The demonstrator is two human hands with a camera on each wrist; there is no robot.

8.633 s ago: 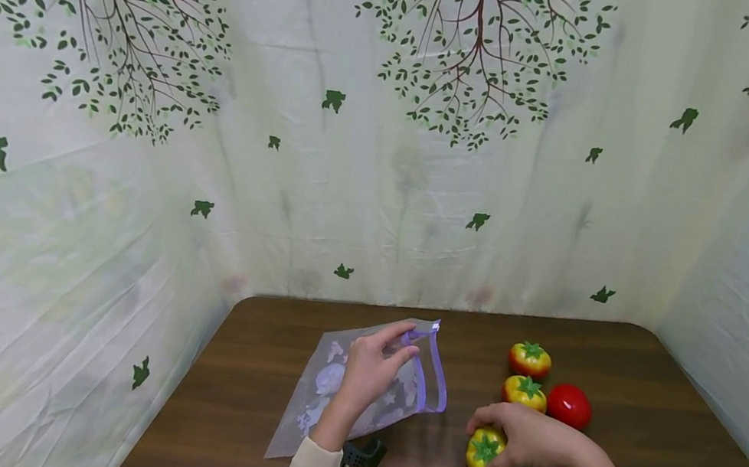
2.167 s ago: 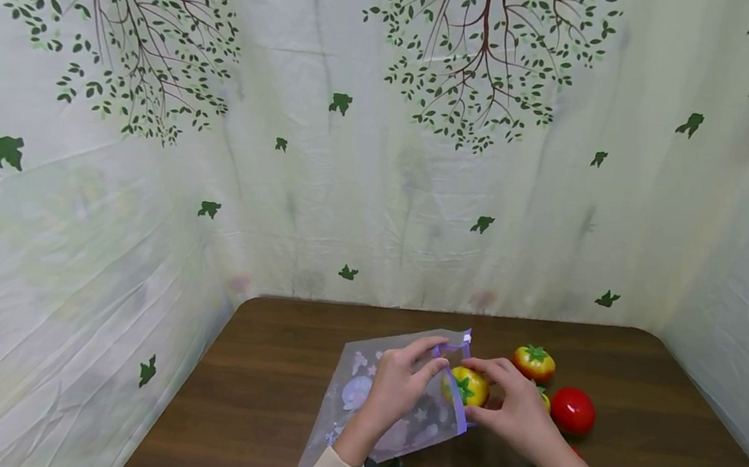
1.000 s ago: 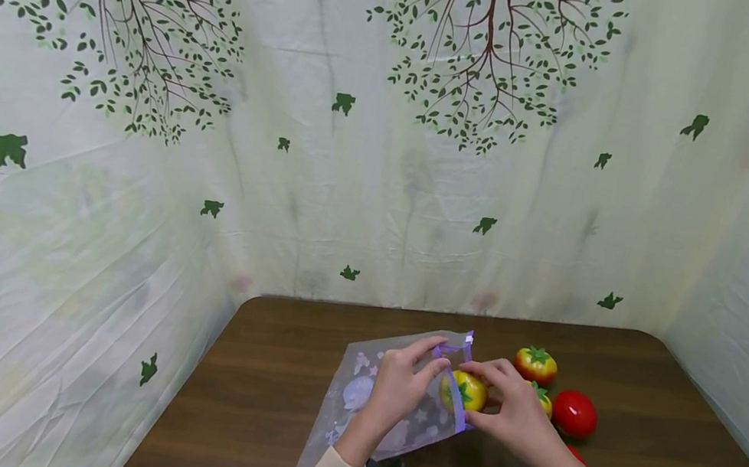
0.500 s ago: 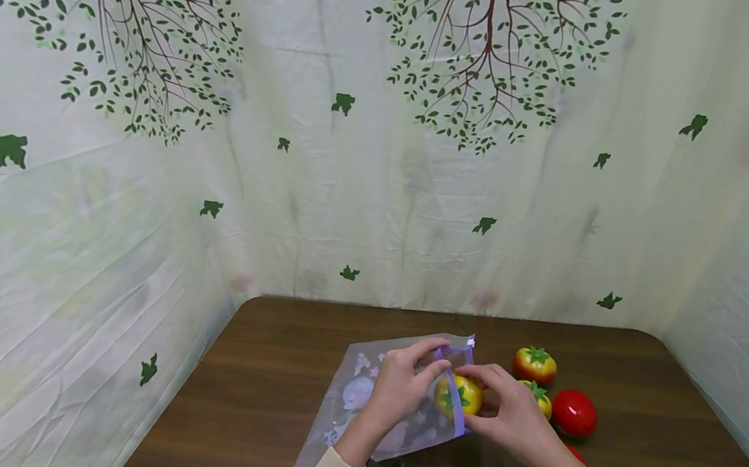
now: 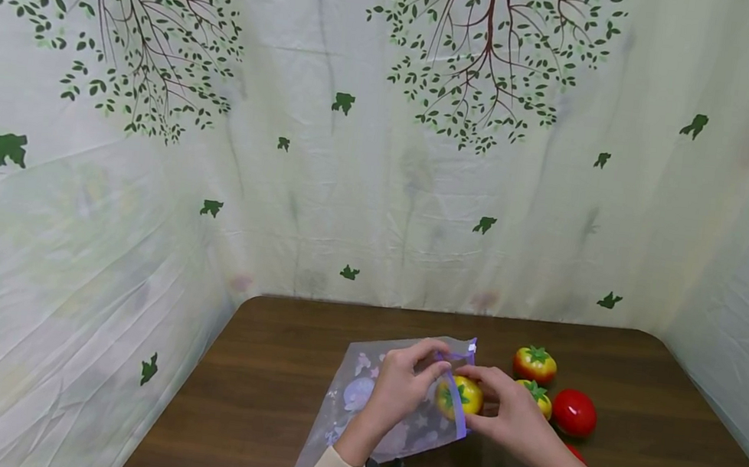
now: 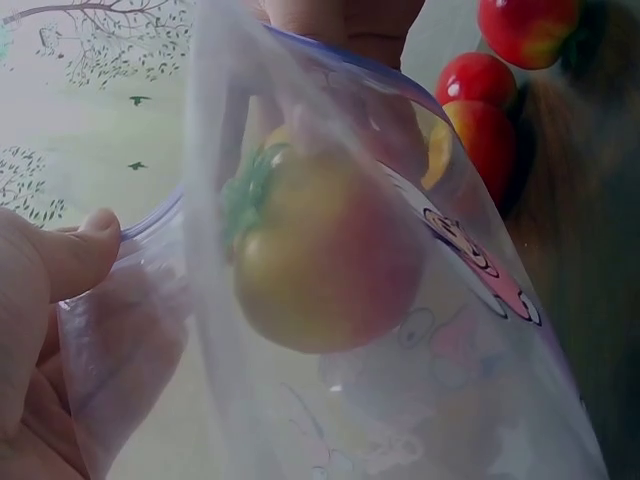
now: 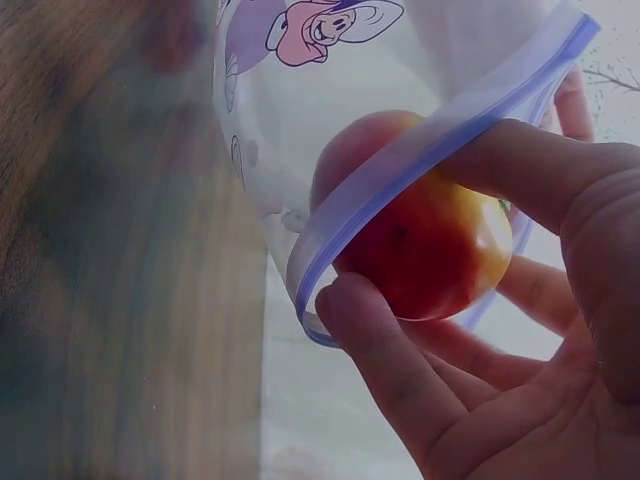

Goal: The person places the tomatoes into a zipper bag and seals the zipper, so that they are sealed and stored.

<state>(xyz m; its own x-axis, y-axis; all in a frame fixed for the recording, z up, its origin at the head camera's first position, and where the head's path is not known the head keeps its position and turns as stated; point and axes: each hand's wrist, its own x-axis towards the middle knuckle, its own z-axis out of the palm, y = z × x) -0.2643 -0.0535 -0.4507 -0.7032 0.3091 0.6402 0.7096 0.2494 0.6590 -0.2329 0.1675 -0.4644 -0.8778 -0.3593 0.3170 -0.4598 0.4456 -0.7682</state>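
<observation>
My left hand (image 5: pixel 399 383) pinches the rim of a clear zip bag (image 5: pixel 356 393) with a purple edge and printed cartoon figures. A yellow-and-red toy tomato (image 5: pixel 472 397) with a green star-shaped top sits partly inside the bag's mouth. My right hand (image 5: pixel 516 415) holds this tomato from the right, its thumb and fingers spread round it. In the left wrist view, the tomato (image 6: pixel 330 260) shows blurred through the plastic. The right wrist view has the purple rim crossing over the tomato (image 7: pixel 450 250), with fingertips at the rim.
Right of the hands on the brown wooden table (image 5: pixel 277 361) stand a yellow-red tomato (image 5: pixel 535 366), another (image 5: pixel 541 401) partly behind my right hand, and a red one (image 5: pixel 574 413). A further red thing (image 5: pixel 575 453) is mostly hidden by my right forearm. A leaf-printed curtain (image 5: pixel 411 215) surrounds the table.
Earlier my right hand gripped the tomato on the table; since then it has carried it left to the bag's mouth. During the last second the tomato has slid slightly further left into the bag.
</observation>
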